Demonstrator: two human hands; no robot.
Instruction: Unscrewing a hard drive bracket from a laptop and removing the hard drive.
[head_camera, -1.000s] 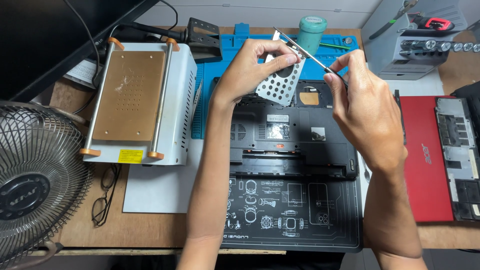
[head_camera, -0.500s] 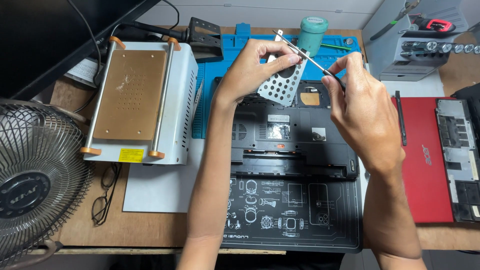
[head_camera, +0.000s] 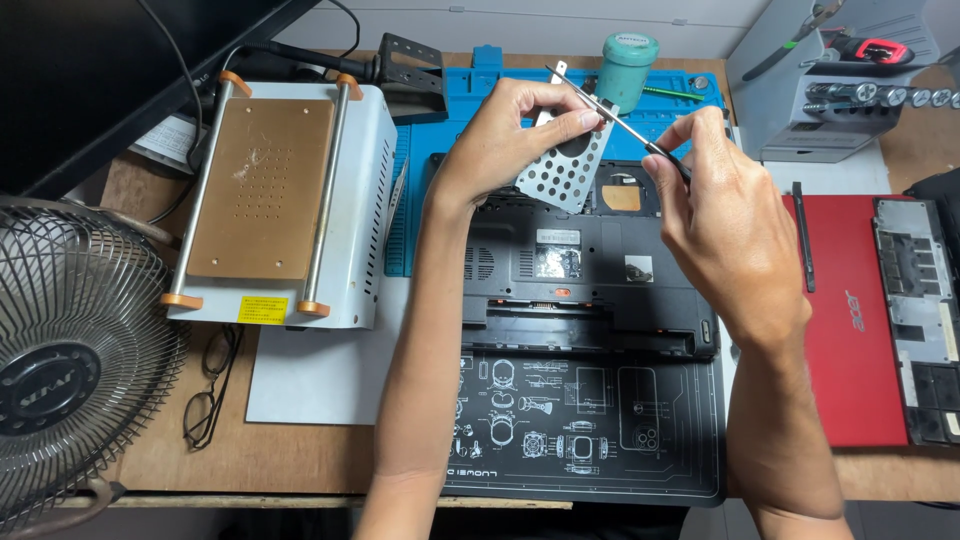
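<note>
1. One perforated silver metal bracket (head_camera: 562, 170), flat sheet with rows of round holes and a thin upright tab at its top edge, is held in the air above the back part of the opened black laptop base (head_camera: 585, 265).
2. Thin screwdriver (head_camera: 625, 118) with a bright metal shaft and dark handle end slants from upper left to lower right; its tip sits at the bracket's top edge, exact contact point too small to tell.
3. Left hand (head_camera: 505, 140) reaches up from the lower frame, forearm near vertical, fingers curled and pinching the bracket's upper edge between thumb and fingertips.
4. Right hand (head_camera: 725, 220) comes in from lower right, back of hand to camera, thumb and forefinger closed on the screwdriver's dark handle end, other fingers folded.
5. Laptop base lies partly on a black work mat with white line drawings (head_camera: 590, 420), just below a blue repair mat (head_camera: 450, 160).
6. Red laptop lid (head_camera: 850, 330) lies right of the base, a grey-black panel (head_camera: 915, 290) on its right side.
7. White heating-plate machine with a copper-coloured top and orange-capped rails (head_camera: 280, 200) stands at left on the brown wooden table (head_camera: 300, 455).
8. Wire-grille fan (head_camera: 70, 360) fills the lower left; black-framed glasses (head_camera: 212, 385) lie near it.
9. Green-lidded jar (head_camera: 628, 62) stands at the back, grey tool rack (head_camera: 850, 90) at upper right, dark monitor (head_camera: 110, 70) at upper left.
</note>
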